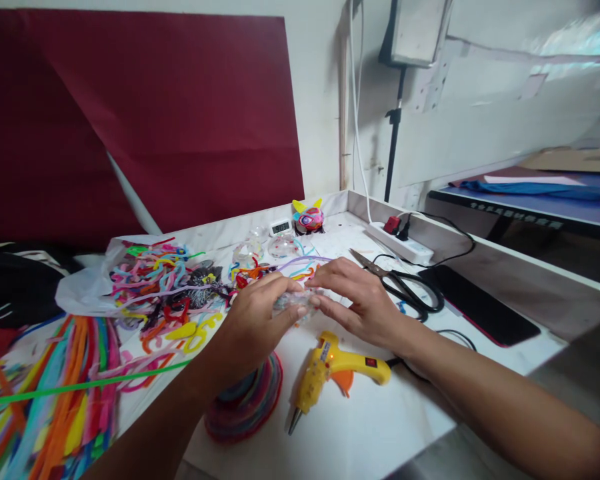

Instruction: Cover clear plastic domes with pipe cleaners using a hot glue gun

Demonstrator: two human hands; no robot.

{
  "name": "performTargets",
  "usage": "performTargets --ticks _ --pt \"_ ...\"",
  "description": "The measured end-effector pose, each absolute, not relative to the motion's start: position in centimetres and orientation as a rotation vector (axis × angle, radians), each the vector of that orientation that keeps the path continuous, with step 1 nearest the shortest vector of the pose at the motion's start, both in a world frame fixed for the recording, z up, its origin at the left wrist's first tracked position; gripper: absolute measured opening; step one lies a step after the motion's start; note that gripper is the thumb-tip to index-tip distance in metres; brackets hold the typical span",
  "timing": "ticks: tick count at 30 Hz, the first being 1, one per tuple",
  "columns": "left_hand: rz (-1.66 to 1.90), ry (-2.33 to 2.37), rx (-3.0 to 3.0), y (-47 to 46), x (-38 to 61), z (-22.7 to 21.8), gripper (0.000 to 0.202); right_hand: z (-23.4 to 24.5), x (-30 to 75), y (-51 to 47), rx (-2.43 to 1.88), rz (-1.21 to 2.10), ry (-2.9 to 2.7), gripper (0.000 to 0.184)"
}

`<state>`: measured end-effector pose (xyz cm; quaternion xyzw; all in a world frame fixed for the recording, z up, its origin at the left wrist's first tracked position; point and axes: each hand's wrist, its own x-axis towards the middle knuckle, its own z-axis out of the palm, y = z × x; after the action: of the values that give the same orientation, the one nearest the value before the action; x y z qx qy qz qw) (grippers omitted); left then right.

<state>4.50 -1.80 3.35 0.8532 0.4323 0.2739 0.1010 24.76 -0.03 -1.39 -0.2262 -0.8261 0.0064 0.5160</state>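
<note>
My left hand (254, 321) and my right hand (361, 303) meet over the middle of the table, fingers closed from both sides on a clear plastic piece (296, 301). It looks like the clear dotted domes (283, 247) behind it, though my fingers hide much of its shape. Below the hands lies a yellow glue gun (325, 373), its metal nozzle toward the front edge. A round coil of multicoloured pipe cleaners (247, 403) sits under my left wrist, partly covered. At the back stands a colourful ball with yellow ears (310, 217).
Loose pipe cleaners (75, 380) cover the left side, with a plastic bag (85, 287) of bent ones behind. To the right are black-handled scissors (405, 283), a phone (480, 303) and a power strip (400, 243) with cables. A small digital clock (281, 227) stands at the back.
</note>
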Motion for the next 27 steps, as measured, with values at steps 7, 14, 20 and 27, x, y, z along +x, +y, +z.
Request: performTargets --ticks 7,14,20,27 --pt "0.876 1.342 2.520 -2.1 5.1 3.7 0.018 -1.2 24.9 0.1 -0.534 0.186 -1.947 0.007" --pt "1.168 1.353 2.270 -1.3 3.3 3.2 0.072 -0.6 25.2 -0.1 -0.607 0.577 -1.651 0.008" --pt "1.261 1.150 1.782 -1.6 4.2 2.2 0.084 -0.9 24.7 0.0 -0.627 0.911 -1.410 0.019" --pt "1.296 1.134 1.714 -1.7 4.3 2.1 0.083 -1.6 24.5 0.2 -0.708 0.835 -1.474 0.017"
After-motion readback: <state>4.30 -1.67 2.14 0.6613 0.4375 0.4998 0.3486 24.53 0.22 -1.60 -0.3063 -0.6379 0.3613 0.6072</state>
